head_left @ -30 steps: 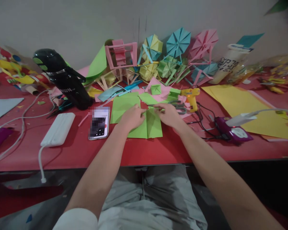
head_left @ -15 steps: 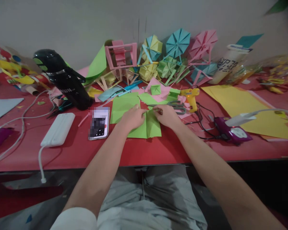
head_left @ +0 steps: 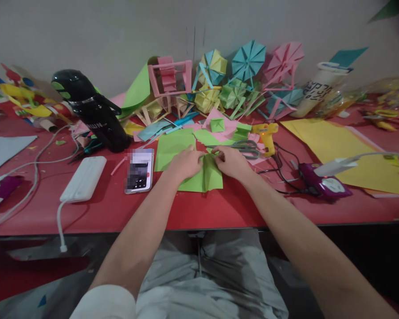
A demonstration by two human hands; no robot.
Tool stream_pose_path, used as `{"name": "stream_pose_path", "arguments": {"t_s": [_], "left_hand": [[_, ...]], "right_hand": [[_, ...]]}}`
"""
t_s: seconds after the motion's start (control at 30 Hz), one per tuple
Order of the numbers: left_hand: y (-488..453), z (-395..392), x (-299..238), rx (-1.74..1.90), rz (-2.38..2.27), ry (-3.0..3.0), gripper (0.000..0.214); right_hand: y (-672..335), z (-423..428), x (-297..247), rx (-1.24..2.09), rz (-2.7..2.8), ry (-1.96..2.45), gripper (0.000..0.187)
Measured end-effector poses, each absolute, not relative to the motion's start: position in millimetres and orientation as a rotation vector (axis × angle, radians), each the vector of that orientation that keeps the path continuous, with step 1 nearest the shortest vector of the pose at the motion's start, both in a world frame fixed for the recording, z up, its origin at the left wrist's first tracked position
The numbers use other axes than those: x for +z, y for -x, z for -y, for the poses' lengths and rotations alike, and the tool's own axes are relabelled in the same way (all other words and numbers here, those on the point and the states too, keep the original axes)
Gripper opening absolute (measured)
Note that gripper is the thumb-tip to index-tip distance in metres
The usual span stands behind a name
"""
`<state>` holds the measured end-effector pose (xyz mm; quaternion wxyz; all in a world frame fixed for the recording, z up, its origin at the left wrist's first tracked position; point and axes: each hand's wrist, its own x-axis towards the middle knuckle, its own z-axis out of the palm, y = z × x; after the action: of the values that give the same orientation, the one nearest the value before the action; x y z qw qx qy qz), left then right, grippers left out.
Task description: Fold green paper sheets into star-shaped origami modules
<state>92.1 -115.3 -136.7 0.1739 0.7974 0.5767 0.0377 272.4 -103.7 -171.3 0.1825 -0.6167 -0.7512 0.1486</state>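
Observation:
A green sheet of paper (head_left: 204,179) with a raised crease down its middle lies near the table's front. My left hand (head_left: 188,164) is closed on its far left part, fingertips by the crease. My right hand (head_left: 231,161) grips the far right part with curled fingers. Both hands hide the sheet's far edge. Under my left hand and beyond it lies another green sheet (head_left: 168,148). Just past my right hand are grey-handled scissors (head_left: 248,148), and a small folded green paper piece (head_left: 217,125) rests farther back on pink paper.
A phone (head_left: 140,172), a white power bank (head_left: 83,179) and a black bottle (head_left: 95,113) stand or lie to the left. On the right are a yellow glue gun (head_left: 267,137), a purple power socket (head_left: 327,184) and yellow sheets (head_left: 349,155). Folded paper wheels (head_left: 248,60) line the wall.
The green sheet's middle crease has risen as its two halves come slightly closer. My right hand has shifted a little, its fingers more arched; the left stays almost in place.

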Motion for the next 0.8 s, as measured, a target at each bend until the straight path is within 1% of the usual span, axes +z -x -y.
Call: {"name": "stream_pose_path", "arguments": {"t_s": [0.13, 0.23, 0.43, 0.57, 0.8], "left_hand": [[-92.4, 115.8, -135.6, 0.099, -1.636, -2.269, 0.047], [-92.3, 116.0, -136.4, 0.107, -1.637, -2.264, 0.048], [-88.8, 114.5, -143.5, 0.19, -1.651, -2.244, 0.049], [-85.7, 113.4, -145.8, 0.222, -1.634, -2.249, 0.048], [-88.5, 113.2, -140.8, 0.139, -1.632, -2.259, 0.048]], "right_hand": [[-273.1, 103.0, -175.3, 0.411, 2.109, 1.704, 0.03], [-274.7, 101.9, -178.5, 0.408, 2.051, 1.634, 0.025], [-282.5, 100.5, -174.8, 0.505, 1.829, 1.543, 0.036], [-285.5, 101.1, -172.2, 0.612, 1.868, 1.545, 0.035], [-284.2, 100.3, -178.8, 0.598, 1.951, 1.533, 0.035]]}}
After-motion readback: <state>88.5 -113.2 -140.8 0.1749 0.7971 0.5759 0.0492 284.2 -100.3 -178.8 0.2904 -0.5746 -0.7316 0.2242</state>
